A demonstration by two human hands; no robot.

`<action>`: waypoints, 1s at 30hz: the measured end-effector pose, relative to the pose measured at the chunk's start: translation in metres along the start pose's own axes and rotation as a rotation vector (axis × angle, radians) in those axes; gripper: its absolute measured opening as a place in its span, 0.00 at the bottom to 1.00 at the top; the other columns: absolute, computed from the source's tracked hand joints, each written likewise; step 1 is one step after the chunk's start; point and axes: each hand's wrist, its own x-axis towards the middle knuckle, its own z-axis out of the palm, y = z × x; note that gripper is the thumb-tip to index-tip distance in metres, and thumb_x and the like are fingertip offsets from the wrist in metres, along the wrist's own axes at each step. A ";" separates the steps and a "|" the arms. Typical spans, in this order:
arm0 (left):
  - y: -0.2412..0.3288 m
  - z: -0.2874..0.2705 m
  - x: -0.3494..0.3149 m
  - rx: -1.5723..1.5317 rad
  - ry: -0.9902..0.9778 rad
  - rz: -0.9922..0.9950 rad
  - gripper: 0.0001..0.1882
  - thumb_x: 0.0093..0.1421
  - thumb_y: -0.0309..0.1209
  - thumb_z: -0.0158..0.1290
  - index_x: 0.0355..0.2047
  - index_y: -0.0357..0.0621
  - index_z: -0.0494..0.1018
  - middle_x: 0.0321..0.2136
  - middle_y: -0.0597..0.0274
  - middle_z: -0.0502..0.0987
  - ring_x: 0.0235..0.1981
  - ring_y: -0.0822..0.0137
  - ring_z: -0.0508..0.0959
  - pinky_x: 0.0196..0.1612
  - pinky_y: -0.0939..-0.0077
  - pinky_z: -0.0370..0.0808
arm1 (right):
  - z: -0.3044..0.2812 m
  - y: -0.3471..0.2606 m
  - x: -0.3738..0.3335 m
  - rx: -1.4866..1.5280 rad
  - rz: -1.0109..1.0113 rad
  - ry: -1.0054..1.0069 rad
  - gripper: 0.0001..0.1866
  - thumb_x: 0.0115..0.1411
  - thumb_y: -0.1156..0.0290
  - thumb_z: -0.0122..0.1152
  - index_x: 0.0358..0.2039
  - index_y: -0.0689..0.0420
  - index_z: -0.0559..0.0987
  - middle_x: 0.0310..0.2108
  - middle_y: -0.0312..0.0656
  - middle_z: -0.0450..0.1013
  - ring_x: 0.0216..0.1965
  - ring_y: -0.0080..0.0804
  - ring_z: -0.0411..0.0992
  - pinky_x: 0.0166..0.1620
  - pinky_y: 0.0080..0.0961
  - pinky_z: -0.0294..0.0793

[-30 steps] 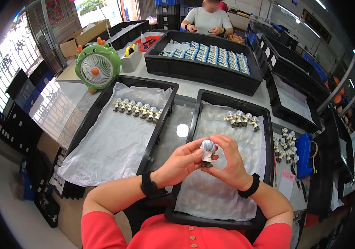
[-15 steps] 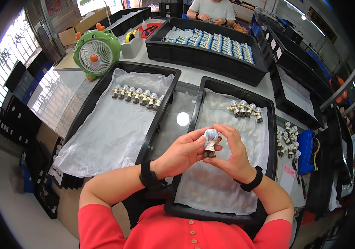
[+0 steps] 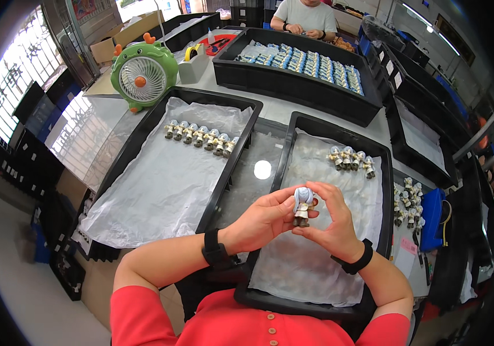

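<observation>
A small figurine (image 3: 302,207) with pale blue-grey hair, a white outfit and brown boots is held upright between both hands, its back toward me. My left hand (image 3: 265,219) pinches it from the left with thumb and fingers. On the other side, my right hand (image 3: 335,224) curls round, its fingertips at the head and its thumb by the boots. Both hands are above the right black tray (image 3: 386,202), lined with white sheeting (image 3: 310,271). Several similar figurines (image 3: 351,159) lie at that tray's far end.
Left of me, another lined black tray (image 3: 121,161) holds a row of figurines (image 3: 201,137). A green fan (image 3: 143,74) stands behind it. Farther back is a large tray (image 3: 293,81) of blue-and-white pieces, with a person (image 3: 303,18) behind. More figurines (image 3: 410,202) and a blue container (image 3: 433,224) are at right.
The whole view has shifted slightly, so everything appears a little lower and farther right. Both hands keep their hold on the figurine, which looks nearly unchanged in pose.
</observation>
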 end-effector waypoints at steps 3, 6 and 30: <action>0.002 -0.003 0.001 0.002 0.000 -0.006 0.26 0.68 0.38 0.41 0.63 0.40 0.53 0.54 0.54 0.67 0.56 0.61 0.69 0.52 0.68 0.69 | 0.002 0.001 0.002 0.010 -0.004 -0.004 0.41 0.36 0.70 0.76 0.54 0.56 0.68 0.51 0.45 0.67 0.53 0.44 0.63 0.54 0.36 0.64; 0.001 -0.004 -0.003 -0.003 0.001 -0.003 0.27 0.68 0.38 0.41 0.63 0.40 0.53 0.54 0.55 0.67 0.56 0.62 0.68 0.52 0.67 0.69 | 0.003 -0.001 0.002 0.024 0.006 -0.007 0.42 0.36 0.69 0.76 0.54 0.57 0.68 0.51 0.45 0.67 0.53 0.44 0.64 0.54 0.36 0.65; 0.010 -0.001 0.001 0.012 0.039 -0.032 0.25 0.68 0.37 0.41 0.63 0.43 0.54 0.55 0.61 0.66 0.55 0.63 0.69 0.51 0.69 0.71 | 0.000 -0.002 0.008 0.052 0.057 -0.031 0.42 0.38 0.70 0.75 0.55 0.57 0.66 0.50 0.45 0.66 0.52 0.44 0.64 0.53 0.36 0.66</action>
